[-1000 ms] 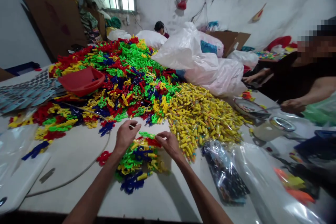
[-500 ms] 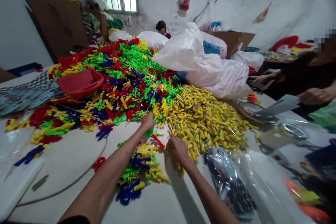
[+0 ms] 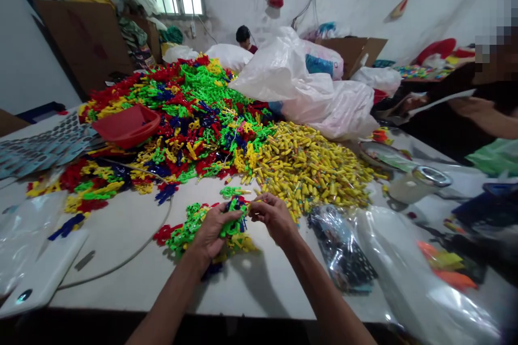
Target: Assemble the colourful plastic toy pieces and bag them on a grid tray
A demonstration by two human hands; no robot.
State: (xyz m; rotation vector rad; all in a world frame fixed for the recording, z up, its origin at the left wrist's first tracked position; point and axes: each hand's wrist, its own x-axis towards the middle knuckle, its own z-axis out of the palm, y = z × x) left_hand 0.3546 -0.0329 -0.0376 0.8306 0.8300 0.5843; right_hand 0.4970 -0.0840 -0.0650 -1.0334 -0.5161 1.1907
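Observation:
My left hand (image 3: 212,227) is closed around a bunch of green and dark blue plastic toy figures (image 3: 235,220), held just above the table. Touching their right side, my right hand (image 3: 275,219) has its fingertips pinched on a small yellow piece (image 3: 254,204), mostly hidden by the fingers. Beneath and left of my left hand lies a small heap of green, red and yellow toy pieces (image 3: 184,229). One green figure with a yellow stick (image 3: 230,191) rests just beyond my hands. Small yellow tube-like pieces (image 3: 315,167) are heaped to the right.
A large mound of coloured toys (image 3: 194,113) fills the back, with a red scoop-like tray (image 3: 125,126) on it. Plastic bags (image 3: 311,99) lie behind the yellow heap. Dark plastic packets (image 3: 343,250) and a lidded container (image 3: 421,183) sit right, near a co-worker's arm (image 3: 481,116).
My left hand has drawn back from the mound's edge and now holds the toy figures. My right hand has come from the yellow heap's edge to meet it. The co-worker's sheet has shifted.

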